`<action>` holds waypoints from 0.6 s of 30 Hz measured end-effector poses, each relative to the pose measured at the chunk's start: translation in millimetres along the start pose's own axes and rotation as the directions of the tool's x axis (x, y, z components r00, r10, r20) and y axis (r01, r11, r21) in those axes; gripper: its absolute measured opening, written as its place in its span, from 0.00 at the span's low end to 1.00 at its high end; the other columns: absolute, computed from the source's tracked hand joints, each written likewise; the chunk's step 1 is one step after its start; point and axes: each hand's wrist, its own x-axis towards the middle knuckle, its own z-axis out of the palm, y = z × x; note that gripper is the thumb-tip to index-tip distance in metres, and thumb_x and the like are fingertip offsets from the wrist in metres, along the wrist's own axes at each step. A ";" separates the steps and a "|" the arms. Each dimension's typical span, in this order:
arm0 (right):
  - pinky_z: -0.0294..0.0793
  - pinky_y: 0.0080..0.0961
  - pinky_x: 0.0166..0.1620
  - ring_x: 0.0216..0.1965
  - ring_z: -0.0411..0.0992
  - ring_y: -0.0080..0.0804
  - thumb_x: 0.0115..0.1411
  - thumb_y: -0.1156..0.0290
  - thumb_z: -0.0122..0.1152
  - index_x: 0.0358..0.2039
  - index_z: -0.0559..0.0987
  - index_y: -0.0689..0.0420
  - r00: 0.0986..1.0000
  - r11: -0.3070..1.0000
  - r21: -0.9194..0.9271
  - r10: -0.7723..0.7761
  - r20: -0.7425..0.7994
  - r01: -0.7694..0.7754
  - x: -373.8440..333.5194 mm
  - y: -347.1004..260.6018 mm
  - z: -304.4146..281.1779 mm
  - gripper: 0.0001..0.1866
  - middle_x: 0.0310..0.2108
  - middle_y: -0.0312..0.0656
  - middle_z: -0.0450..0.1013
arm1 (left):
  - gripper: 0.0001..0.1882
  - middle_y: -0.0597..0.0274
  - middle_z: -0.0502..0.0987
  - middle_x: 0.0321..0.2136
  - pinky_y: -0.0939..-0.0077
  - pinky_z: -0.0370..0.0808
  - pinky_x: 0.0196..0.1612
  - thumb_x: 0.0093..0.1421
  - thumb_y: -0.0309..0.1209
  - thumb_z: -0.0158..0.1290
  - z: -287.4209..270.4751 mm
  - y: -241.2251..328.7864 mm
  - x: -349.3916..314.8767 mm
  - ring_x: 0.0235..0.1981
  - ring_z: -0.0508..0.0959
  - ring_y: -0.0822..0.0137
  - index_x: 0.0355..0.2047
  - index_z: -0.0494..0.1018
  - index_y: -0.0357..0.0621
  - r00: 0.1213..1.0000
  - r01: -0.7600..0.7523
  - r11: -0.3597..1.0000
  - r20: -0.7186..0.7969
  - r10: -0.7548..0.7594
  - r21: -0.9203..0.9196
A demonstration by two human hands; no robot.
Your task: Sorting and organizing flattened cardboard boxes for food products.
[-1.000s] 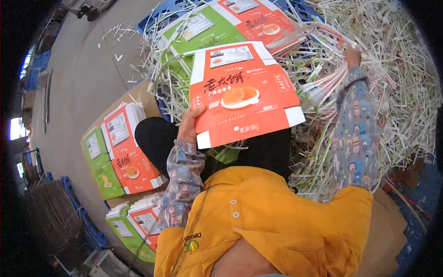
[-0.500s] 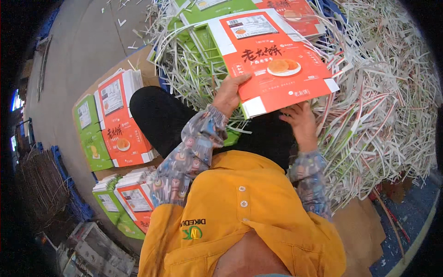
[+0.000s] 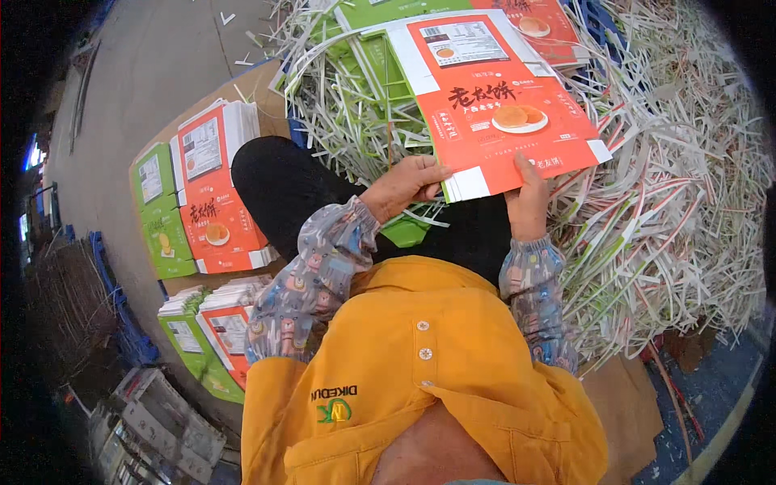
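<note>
Pinching the flat red-and-white printed cardboard [image 3: 517, 141] over the black-clothed lap [image 3: 473, 238], the left hand [image 3: 406, 186] closes beside its near-left corner; the right hand [image 3: 529, 202] clasps its near edge, thumb on top. Uneven squeezing could crease it.

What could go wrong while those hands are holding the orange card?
A thin edge might nick the bare left hand or right hand gripping the orange card. Loose paper strips lie beside it and could snag on it. The black-clad left leg looks close to an orange stack, so a bump might knock that crooked.
</note>
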 end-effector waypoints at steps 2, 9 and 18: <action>0.67 0.27 0.44 0.42 0.66 0.28 0.52 0.72 0.51 0.40 0.67 0.64 0.998 0.995 -0.084 -0.055 -0.012 0.054 0.6 -4.9 5.2 0.15 0.40 0.41 0.65 | 0.13 0.73 0.67 0.12 0.88 0.54 0.15 0.54 0.38 0.48 0.8 8.6 -4.8 0.11 0.60 0.82 0.19 0.69 0.44 0.999 -0.043 0.999 -0.010 0.044 0.033; 0.71 0.26 0.39 0.35 0.70 0.31 0.48 0.72 0.54 0.38 0.69 0.62 0.981 0.980 -0.141 -0.154 -0.115 0.137 20.8 -87.6 -29.5 0.15 0.35 0.41 0.69 | 0.07 0.55 0.71 0.15 0.69 0.68 0.22 0.48 0.33 0.48 -101.2 14.3 -28.8 0.19 0.73 0.62 0.22 0.72 0.43 0.916 -0.044 -0.295 0.157 0.370 0.954; 0.71 0.27 0.37 0.35 0.70 0.30 0.50 0.71 0.54 0.38 0.66 0.61 0.902 0.905 -0.095 -0.422 -0.088 0.414 6.6 -151.5 -69.9 0.15 0.34 0.40 0.69 | 0.11 0.55 0.73 0.29 0.62 0.71 0.27 0.45 0.36 0.51 -165.3 53.6 -31.3 0.29 0.75 0.58 0.28 0.73 0.45 0.871 0.431 -0.409 -0.252 0.422 0.804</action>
